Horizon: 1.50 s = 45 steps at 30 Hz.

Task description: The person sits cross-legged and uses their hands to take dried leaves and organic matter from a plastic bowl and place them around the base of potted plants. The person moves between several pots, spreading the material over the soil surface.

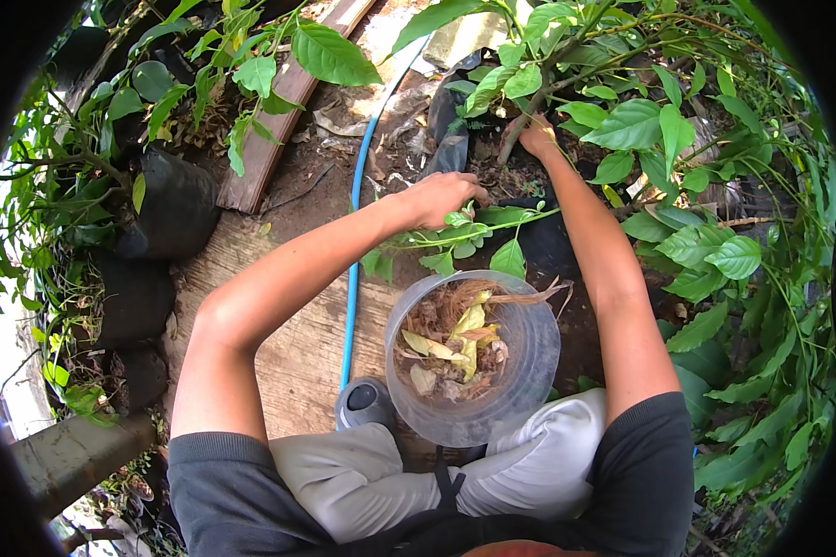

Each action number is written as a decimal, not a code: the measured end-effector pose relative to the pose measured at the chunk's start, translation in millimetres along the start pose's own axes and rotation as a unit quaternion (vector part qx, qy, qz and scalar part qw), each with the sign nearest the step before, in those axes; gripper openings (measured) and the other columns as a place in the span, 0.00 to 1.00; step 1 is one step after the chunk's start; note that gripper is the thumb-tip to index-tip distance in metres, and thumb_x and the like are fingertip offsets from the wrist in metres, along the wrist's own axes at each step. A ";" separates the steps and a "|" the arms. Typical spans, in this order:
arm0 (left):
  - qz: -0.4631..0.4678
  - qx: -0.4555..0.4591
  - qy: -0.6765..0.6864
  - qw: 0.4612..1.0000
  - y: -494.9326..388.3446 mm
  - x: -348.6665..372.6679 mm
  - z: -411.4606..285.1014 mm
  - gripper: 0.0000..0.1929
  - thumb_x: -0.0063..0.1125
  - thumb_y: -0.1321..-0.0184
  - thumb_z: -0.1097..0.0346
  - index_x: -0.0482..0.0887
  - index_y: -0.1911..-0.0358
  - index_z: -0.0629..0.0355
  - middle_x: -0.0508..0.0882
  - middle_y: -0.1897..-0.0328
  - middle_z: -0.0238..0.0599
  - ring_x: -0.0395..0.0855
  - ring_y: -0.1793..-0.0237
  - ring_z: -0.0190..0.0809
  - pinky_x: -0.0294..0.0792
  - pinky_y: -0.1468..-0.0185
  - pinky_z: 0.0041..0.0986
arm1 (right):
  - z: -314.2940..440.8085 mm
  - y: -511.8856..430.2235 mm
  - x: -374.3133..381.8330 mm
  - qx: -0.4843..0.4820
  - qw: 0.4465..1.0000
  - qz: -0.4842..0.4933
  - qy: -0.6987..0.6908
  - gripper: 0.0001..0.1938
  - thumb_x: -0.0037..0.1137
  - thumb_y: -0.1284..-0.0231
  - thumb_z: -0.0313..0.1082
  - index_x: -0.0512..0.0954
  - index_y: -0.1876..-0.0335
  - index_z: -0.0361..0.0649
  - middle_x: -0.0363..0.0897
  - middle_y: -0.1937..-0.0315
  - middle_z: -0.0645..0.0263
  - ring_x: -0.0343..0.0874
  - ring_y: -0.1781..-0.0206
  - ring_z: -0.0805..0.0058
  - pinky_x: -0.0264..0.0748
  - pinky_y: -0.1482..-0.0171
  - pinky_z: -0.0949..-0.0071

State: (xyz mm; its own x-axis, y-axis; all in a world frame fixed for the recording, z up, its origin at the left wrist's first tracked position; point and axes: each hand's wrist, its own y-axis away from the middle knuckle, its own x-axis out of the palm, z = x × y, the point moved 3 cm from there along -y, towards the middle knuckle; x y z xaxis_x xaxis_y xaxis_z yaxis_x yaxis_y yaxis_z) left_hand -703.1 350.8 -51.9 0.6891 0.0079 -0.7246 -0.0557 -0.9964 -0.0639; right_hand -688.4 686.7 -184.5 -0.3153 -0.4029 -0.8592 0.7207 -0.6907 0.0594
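My left hand (451,200) is at the near left edge of a plant's black plastic grow bag (451,153), beside a green leafy shoot (488,226). Its fingers curl downward, and their tips are hard to make out. On the far side of the bag, my right hand (535,136) reaches in beside the woody stem (517,132); stem and leaves partly cover its fingers. Whether either hand grips anything is unclear. Dark soil and litter (505,177) fill the bag. A clear plastic tub (536,397) by my knees contains yellowed leaves (470,334) and brown fibre (428,299).
A blue hose (352,306) runs along the ground left of the tub. Beyond it lies a wooden plank (285,125). Black grow bags (171,209) with plants line the left side. Dense foliage (710,257) crowds the right, with branches overhanging my right arm.
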 end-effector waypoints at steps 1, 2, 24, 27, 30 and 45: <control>0.003 0.001 0.000 1.000 -0.2 -0.2 0.5 0.17 0.55 0.41 0.66 0.82 0.49 0.59 0.81 0.48 0.53 0.80 0.46 0.62 0.73 0.41 0.50 | 12.9 12.1 -11.8 -0.009 1.000 -0.010 0.021 0.09 0.63 0.41 0.35 0.85 0.58 0.41 0.87 0.58 0.56 0.85 0.49 0.60 0.80 0.46 0.60; 0.003 0.002 -0.002 1.000 -0.9 0.2 0.8 0.18 0.56 0.42 0.64 0.83 0.48 0.58 0.81 0.48 0.52 0.81 0.46 0.61 0.73 0.41 0.49 | 23.2 26.6 -24.6 0.007 0.999 -0.022 0.042 0.11 0.63 0.41 0.37 0.85 0.56 0.42 0.88 0.57 0.56 0.85 0.49 0.60 0.80 0.46 0.59; 0.028 0.034 -0.050 0.998 -8.9 1.6 -0.1 0.15 0.55 0.41 0.64 0.83 0.51 0.57 0.81 0.52 0.51 0.81 0.48 0.61 0.74 0.44 0.51 | 140.5 187.2 -145.2 -0.046 0.931 0.268 -0.245 0.09 0.63 0.34 0.36 0.79 0.53 0.45 0.81 0.66 0.76 0.69 0.71 0.90 0.62 0.69 0.86; 0.029 0.025 -0.059 0.998 -8.7 2.2 0.4 0.15 0.55 0.41 0.64 0.82 0.51 0.57 0.81 0.51 0.52 0.81 0.47 0.62 0.74 0.44 0.51 | 153.4 213.6 -171.5 0.000 0.893 0.306 -0.330 0.11 0.65 0.35 0.35 0.78 0.51 0.43 0.81 0.67 0.74 0.69 0.71 0.89 0.62 0.70 0.85; 0.033 0.020 -0.061 0.997 -8.9 3.3 1.2 0.16 0.56 0.41 0.64 0.82 0.50 0.58 0.81 0.51 0.53 0.81 0.47 0.62 0.74 0.43 0.51 | 169.1 244.5 -188.8 -0.034 0.876 0.334 -0.346 0.14 0.65 0.36 0.32 0.78 0.47 0.39 0.81 0.68 0.71 0.75 0.69 0.87 0.66 0.69 0.84; 0.021 0.017 -0.098 0.995 -10.8 5.6 -1.9 0.15 0.58 0.43 0.63 0.83 0.53 0.58 0.81 0.53 0.50 0.82 0.48 0.60 0.74 0.46 0.51 | 182.8 253.8 -181.2 -0.285 0.915 0.260 -0.117 0.14 0.54 0.29 0.39 0.83 0.49 0.37 0.86 0.52 0.59 0.83 0.49 0.69 0.75 0.41 0.66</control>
State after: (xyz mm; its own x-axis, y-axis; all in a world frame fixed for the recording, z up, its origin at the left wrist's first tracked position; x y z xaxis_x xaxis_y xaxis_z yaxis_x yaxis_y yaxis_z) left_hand -697.2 361.4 -54.0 0.5314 -0.0134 -0.8470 -0.1075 -0.9929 -0.0517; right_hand -561.2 474.7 79.1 0.0872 -0.7518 -0.6536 0.9947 0.0298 0.0985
